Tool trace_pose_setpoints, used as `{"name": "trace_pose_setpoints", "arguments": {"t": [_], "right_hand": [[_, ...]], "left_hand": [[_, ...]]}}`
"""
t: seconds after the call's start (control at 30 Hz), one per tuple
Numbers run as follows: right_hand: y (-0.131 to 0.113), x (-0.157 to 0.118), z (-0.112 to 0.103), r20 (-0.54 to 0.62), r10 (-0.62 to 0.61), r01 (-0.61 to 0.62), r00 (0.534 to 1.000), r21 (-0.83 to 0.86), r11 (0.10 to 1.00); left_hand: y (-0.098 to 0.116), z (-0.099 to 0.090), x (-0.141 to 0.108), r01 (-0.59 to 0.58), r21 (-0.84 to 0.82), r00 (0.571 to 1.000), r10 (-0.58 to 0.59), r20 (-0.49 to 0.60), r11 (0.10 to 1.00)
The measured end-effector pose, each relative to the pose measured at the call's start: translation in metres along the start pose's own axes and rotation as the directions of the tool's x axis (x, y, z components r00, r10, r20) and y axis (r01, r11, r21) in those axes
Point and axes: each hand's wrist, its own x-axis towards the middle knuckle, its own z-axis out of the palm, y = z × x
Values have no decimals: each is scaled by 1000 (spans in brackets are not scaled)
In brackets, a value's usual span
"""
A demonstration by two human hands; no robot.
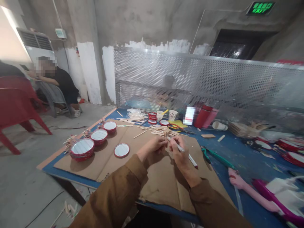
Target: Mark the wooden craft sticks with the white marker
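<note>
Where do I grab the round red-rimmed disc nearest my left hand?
Pinch its red rim from the near side: the disc lies flat on the cardboard, apart from the other three, and the rim is its only raised edge.

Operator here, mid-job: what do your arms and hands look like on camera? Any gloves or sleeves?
The left sleeve and right sleeve are long, loose and olive-brown, with darker blotches on the left one. The left hand and right hand are bare, without gloves.

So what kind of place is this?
Probably a workshop where people make crafts: wooden sticks and red round pieces cover a blue table, and a green exit sign glows above bare concrete walls.
</note>
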Motion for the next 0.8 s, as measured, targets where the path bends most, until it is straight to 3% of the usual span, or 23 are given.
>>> {"name": "trace_pose_setpoints", "arguments": {"t": [0.1, 0.23, 0.8], "right_hand": [[1, -1, 1, -46, -7, 9, 999, 40, 999], [-1, -1, 1, -19, -23, 23, 1000, 14, 1000], [4, -4, 5, -64, -126, 120, 990, -91, 989]], "left_hand": [[3, 0, -1, 19, 11, 1000, -19, -1, 1000], [1, 1, 0, 26, 13, 1000, -26, -15, 1000], [-8, 1, 0, -51, -11, 999, 51, -3, 999]]}}
